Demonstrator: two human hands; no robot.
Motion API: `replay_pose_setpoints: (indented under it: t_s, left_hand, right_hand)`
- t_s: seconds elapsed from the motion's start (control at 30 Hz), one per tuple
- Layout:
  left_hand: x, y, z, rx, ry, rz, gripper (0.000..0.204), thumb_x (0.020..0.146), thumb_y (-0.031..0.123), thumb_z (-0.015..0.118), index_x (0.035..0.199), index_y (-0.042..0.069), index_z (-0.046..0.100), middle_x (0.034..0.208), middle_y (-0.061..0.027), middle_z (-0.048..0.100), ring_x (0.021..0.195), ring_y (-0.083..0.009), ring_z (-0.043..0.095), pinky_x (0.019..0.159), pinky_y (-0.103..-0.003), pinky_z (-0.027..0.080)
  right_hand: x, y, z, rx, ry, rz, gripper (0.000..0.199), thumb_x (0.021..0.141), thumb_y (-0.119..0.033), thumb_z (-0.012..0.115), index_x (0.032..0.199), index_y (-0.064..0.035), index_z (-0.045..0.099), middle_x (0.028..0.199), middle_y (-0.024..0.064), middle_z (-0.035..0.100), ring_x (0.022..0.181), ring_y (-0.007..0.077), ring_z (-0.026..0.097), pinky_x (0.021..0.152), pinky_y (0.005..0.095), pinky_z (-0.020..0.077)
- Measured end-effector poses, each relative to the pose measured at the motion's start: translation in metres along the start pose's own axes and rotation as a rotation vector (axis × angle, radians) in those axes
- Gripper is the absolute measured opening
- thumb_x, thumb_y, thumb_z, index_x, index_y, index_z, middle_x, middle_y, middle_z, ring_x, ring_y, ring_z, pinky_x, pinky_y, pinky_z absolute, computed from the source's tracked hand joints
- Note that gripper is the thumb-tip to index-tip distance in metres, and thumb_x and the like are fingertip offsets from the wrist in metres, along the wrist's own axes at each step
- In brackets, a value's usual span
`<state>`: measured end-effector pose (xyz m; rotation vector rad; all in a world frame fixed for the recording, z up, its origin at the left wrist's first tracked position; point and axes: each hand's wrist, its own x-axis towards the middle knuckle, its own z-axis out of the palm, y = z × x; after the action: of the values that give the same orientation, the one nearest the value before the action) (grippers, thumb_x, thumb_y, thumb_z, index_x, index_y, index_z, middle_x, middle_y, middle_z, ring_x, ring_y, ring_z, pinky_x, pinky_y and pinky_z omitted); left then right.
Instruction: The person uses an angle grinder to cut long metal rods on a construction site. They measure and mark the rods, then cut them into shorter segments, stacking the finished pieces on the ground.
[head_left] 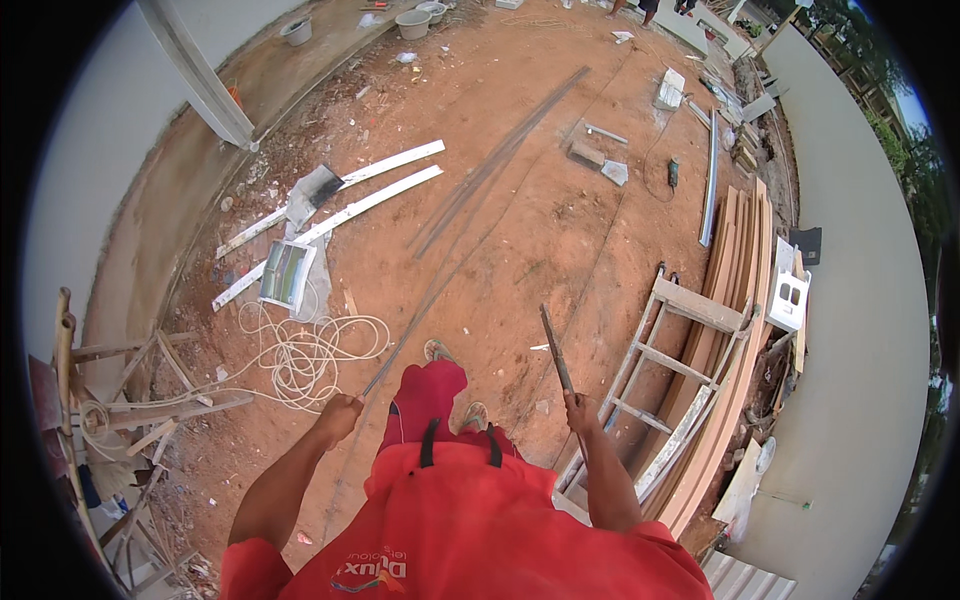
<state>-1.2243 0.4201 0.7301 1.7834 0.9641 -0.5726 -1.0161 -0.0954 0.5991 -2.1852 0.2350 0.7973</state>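
In front of me to the left, my left hand point(342, 416) is closed round the near end of a long thin metal rod point(405, 335), which runs away over the red dirt. My right hand point(578, 411) grips a shorter dark bar point(556, 350); it slants up and away, and its lower end shows below my fist. Further out lie several long thin rods point(525, 135) on the ground, close to the line of the one I hold. A coiled cream hose point(300, 365) lies left of my left hand.
On the right stand a ladder point(660, 365) and stacked brown planks point(725, 260) along a wall point(855, 300). White strips point(375, 200) and a picture-covered box point(287, 274) lie left. A corded power tool point(673, 173) rests far right. Scrap wood point(165, 415) piles at left; buckets point(412, 24) stand far off.
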Motion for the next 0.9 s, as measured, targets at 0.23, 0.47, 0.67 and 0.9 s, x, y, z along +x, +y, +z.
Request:
replay_pose_setpoints:
  t_s: [0.23,0.47,0.67,0.9]
  left_hand:
    - [-0.012,0.059,-0.026,0.125,0.014,-0.053,0.052,0.104,0.034,0.054,0.068,-0.004,0.055,0.058,-0.0068,0.049,0.057,-0.0178,0.042,0.057,-0.042,0.038]
    - [-0.034,0.113,-0.063,0.008,-0.071,-0.279,0.049,0.103,0.034,0.054,0.063,0.007,0.045,0.056,-0.0005,0.042,0.053,-0.0140,0.039,0.054,-0.036,0.038]
    - [-0.035,0.148,-0.085,-0.104,-0.139,-0.363,0.049,0.102,0.036,0.056,0.063,0.009,0.045,0.056,0.0012,0.043,0.052,-0.0128,0.040,0.052,-0.035,0.037]
    - [-0.052,0.189,-0.095,-0.403,-0.201,-0.454,0.050,0.100,0.034,0.059,0.061,0.016,0.035,0.056,0.0056,0.030,0.048,-0.0085,0.028,0.046,-0.029,0.027]
  right_hand:
    - [0.142,-0.147,-0.048,-0.140,-0.077,-0.088,0.058,0.101,-0.054,0.054,0.078,-0.0005,0.057,0.057,0.0070,0.052,0.046,0.0202,0.055,0.042,0.0380,0.0494]
    - [0.260,-0.237,-0.052,-0.288,-0.156,-0.227,0.062,0.100,-0.055,0.056,0.080,0.0037,0.059,0.058,0.0122,0.053,0.047,0.0232,0.057,0.043,0.0413,0.0461]
    - [0.351,-0.246,-0.070,-0.429,-0.169,-0.339,0.063,0.100,-0.052,0.056,0.088,0.0090,0.065,0.080,0.0349,0.064,0.086,0.0522,0.066,0.074,0.0532,0.0508]
    - [0.397,-0.297,-0.116,-0.643,-0.317,-0.377,0.060,0.100,-0.051,0.057,0.088,0.0066,0.064,0.081,0.0337,0.065,0.084,0.0513,0.066,0.071,0.0536,0.0498]
